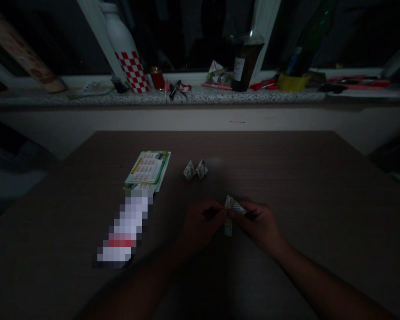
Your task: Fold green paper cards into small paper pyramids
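Both my hands meet over the near middle of a dark brown table. My left hand and my right hand pinch a small folded strip of printed paper between their fingertips. Two small folded paper triangles stand side by side on the table a little beyond the hands. A stack of printed calendar cards lies to the left, with a blurred long strip running from it toward me.
A speckled stone windowsill runs along the back. On it stand a white bottle with a red checked band, a small red jar, a dark bottle, a green bottle, a yellow tape roll and pens.
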A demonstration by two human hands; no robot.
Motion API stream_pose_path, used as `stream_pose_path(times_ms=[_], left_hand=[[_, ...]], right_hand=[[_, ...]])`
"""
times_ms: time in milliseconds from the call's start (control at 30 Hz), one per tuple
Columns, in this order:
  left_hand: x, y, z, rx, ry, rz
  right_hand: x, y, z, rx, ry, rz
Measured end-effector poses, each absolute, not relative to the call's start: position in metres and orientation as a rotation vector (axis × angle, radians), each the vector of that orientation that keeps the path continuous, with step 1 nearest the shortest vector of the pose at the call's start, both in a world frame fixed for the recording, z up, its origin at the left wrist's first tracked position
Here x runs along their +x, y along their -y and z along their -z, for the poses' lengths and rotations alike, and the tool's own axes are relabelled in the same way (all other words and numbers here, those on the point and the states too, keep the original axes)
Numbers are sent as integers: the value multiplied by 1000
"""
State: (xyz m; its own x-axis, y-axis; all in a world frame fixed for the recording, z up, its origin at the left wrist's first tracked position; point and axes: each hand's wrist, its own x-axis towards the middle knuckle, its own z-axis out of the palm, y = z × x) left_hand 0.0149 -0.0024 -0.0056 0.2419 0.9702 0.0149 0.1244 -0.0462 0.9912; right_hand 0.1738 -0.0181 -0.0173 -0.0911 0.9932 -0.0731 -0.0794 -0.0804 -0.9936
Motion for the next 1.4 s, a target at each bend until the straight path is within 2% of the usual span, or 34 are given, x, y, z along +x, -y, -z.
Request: stream_pose_path(times_ms=[967,1400], left_hand=[[20,1,4,1379,-1157,-1129],[13,-2,2,1271,-1080,-1007]], right_hand=[[171,16,12,-1174,1391,-1351],[175,18,17,-1204,1382,-1327]])
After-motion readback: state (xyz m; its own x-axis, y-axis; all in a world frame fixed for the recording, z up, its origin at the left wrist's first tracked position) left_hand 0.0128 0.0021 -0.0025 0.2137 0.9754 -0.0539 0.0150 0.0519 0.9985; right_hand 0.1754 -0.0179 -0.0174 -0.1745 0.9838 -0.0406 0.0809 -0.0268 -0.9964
